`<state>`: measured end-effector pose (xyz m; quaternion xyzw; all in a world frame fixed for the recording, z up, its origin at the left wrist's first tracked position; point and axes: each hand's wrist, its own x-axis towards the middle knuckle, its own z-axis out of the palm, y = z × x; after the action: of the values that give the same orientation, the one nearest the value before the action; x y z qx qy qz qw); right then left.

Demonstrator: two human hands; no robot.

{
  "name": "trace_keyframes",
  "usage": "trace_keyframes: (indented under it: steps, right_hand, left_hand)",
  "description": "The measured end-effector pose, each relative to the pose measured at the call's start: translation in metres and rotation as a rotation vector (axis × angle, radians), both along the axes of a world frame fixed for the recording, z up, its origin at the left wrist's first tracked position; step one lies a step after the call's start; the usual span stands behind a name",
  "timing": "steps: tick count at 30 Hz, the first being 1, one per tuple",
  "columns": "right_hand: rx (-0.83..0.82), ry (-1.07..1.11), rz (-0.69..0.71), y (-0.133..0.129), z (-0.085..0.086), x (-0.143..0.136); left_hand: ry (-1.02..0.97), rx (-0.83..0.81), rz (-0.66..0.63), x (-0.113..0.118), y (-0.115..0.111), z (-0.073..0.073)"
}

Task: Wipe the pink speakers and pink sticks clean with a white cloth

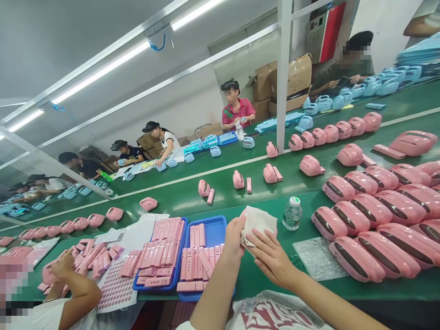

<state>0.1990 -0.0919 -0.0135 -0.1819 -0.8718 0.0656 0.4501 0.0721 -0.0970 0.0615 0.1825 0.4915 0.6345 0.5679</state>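
Surroundings. Green work surface, running across the lower frame. Pink plastic housings with dark windows, ranked closely at lower right. Bubble-wrap sheet, flat, beside them. Clear plastic bottle, white-and-green cap, upright right of frame centre, the nearest obstacle to the hands. Two blue trays, lower centre: right tray and left tray, both carrying pink bar-shaped parts; a forearm passes in front of the right tray's edge. Sticker sheet, lower left, near a co-worker's hand. Single pink housings spaced along the belt at mid-frame. White post, upper centre-right, cutting across the view of the far line, where co-workers sit among pale-blue housings.

Item in hand. White cloth, bunched, right of frame centre, raised before the bottle's left side. Left hand: fingers curled around its left edge, gripping. Right hand: fingers extended, close together, laid over its lower front; thumb hidden, closure undeterminable. Contents, if any, concealed.
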Motion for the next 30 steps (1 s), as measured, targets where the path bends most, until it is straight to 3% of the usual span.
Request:
trace_keyframes:
  steps: [2, 5, 8, 10, 14, 17, 19, 22, 25, 27, 30]
  right_hand:
    - [-0.070, 0.104, -0.048, -0.003, -0.008, -0.001]
    - [-0.490, 0.447, -0.143, 0.000, -0.010, -0.005]
    - [-0.967, 0.768, 0.023, 0.011, 0.003, -0.013]
    - [-1.164, 0.910, 0.162, 0.017, 0.016, -0.019]
    - [-1.442, 1.002, 0.222, 0.019, 0.032, -0.032]
    - [-1.676, 1.013, 0.240, 0.011, 0.035, -0.037]
    - [-1.772, 0.974, 0.331, 0.005, 0.035, -0.038]
    - [-1.834, 0.891, 0.468, -0.001, 0.033, -0.035]
    - [-1.773, 0.862, 0.409, 0.003, 0.027, -0.026]
    - [-1.586, 0.912, 0.267, 0.010, 0.025, -0.018]
    - [-1.130, 0.818, 0.049, 0.020, 0.031, -0.006]
  left_hand:
    - [0.006, 0.019, -0.021, -0.004, 0.002, 0.002]
    - [-0.008, 0.091, -0.063, -0.011, 0.006, 0.006]
    - [-0.026, 0.147, -0.116, -0.014, 0.011, 0.012]
    - [-0.045, 0.179, -0.134, -0.013, 0.015, 0.016]
    - [-0.070, 0.226, -0.055, -0.006, 0.022, 0.020]
    - [-0.013, 0.174, -0.009, -0.004, 0.024, 0.019]
    - [0.041, 0.140, -0.033, -0.006, 0.023, 0.018]
    - [0.134, 0.128, -0.065, -0.011, 0.020, 0.016]
    - [0.221, 0.148, 0.011, -0.016, 0.017, 0.013]
    - [0.243, 0.195, 0.064, -0.017, 0.014, 0.010]
    - [0.291, 0.214, 0.036, -0.015, 0.010, 0.006]
